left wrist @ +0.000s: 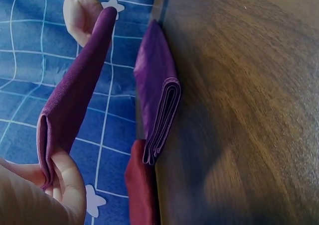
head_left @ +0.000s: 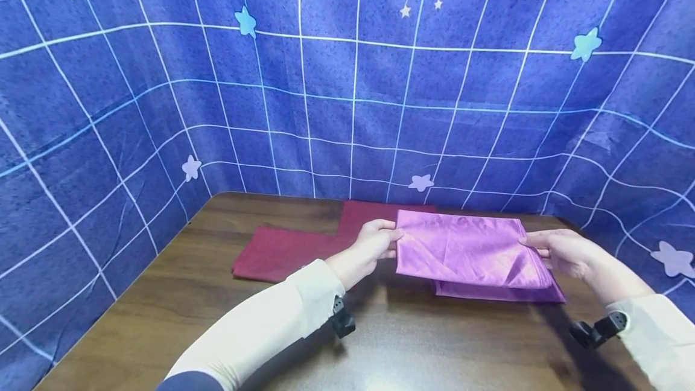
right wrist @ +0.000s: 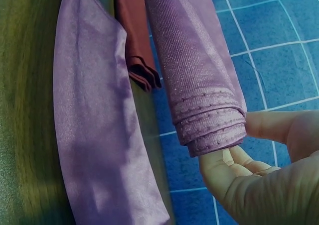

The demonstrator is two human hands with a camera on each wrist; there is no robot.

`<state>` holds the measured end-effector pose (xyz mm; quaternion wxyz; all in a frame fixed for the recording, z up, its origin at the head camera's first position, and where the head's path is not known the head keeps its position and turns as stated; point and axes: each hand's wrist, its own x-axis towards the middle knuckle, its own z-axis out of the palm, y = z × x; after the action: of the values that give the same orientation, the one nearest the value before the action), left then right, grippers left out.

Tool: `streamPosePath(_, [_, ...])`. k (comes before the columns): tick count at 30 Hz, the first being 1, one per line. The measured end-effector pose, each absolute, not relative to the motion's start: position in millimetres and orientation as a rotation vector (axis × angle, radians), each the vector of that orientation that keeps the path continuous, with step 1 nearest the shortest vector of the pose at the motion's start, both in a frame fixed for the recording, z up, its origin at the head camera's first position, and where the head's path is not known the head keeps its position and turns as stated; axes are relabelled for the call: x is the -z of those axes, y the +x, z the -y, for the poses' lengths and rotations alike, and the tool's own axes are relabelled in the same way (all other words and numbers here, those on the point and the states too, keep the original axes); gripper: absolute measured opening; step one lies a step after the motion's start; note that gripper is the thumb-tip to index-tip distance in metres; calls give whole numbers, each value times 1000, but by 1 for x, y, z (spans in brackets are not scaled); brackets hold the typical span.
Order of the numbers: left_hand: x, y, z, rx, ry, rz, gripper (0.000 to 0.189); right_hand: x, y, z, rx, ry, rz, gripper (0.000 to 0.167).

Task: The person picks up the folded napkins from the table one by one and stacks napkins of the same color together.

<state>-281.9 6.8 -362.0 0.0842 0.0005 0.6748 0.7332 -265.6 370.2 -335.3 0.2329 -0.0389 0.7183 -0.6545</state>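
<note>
A folded, shiny purple cloth (head_left: 461, 249) is held up above the table between both hands. My left hand (head_left: 365, 251) pinches its left edge between thumb and fingers. At the opposite end, my right hand (head_left: 570, 252) grips the cloth by its stacked, stitched layers, best seen in the right wrist view. Below it, a second folded purple cloth (head_left: 496, 292) lies on the table, mostly covered by the raised one in the head view. Its layered fold ends show in the left wrist view, where a gap separates it from the held cloth (left wrist: 75, 95).
One folded dark red cloth (head_left: 285, 253) lies left of the purple ones, and another red cloth (head_left: 355, 217) sits farther back, partly behind my left hand. The brown wooden table (head_left: 163, 306) ends at a blue curtain (head_left: 326, 113) with a white grid and stars.
</note>
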Motion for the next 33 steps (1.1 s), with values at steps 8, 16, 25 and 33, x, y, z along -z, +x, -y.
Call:
streamPosePath(8, [364,-281,-11,-2191,5,-1994,28,336,-265,-373,1822,-79,-1996,24])
streamPosePath(16, [368,-282,-14,-2185,15,-1989,31,335,-263,-375,1809,-67,-2062,24])
streamPosePath(25, [368,-279,-16,-2184,28,-2000,32,338,-262,-375,1811,-42,-2085,26])
streamPosePath(33, [370,-285,-21,-2206,18,-1989,30,341,-266,-380,1821,-47,-2062,25])
